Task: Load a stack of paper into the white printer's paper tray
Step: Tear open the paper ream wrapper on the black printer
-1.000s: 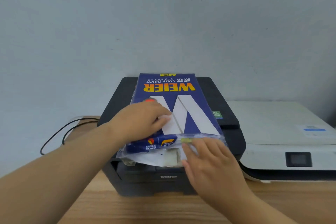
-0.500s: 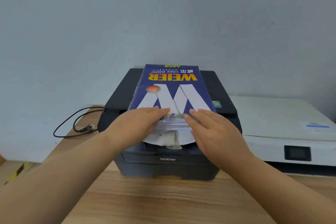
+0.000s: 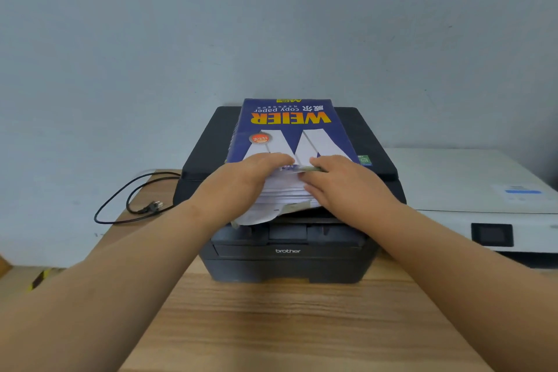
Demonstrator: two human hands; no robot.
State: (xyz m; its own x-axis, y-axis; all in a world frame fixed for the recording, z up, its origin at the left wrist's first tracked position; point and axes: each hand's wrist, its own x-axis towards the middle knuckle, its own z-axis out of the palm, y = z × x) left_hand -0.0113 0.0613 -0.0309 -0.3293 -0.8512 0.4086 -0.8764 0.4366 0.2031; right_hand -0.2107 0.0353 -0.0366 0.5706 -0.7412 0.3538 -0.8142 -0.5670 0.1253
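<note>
Wrapper pushed further back, two hands (image 3: 241,181) (image 3: 347,181) gripping one paper ream (image 3: 290,133), two printers (image 3: 287,251) (image 3: 471,184)

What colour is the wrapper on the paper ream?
Dark blue with yellow lettering and a large white W, on the paper ream, seen clearly in the head view.

An office corner: two printers (image 3: 287,251) (image 3: 471,187) on a wooden desk (image 3: 287,326), copy paper (image 3: 290,130).

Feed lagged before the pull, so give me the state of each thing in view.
Paper ream: on black printer, wrapper open at near end.
Left hand: gripping sheets.
Right hand: gripping sheets.
Black printer: closed.
White printer: lid shut.
Power cable: unplugged, loose.
</note>
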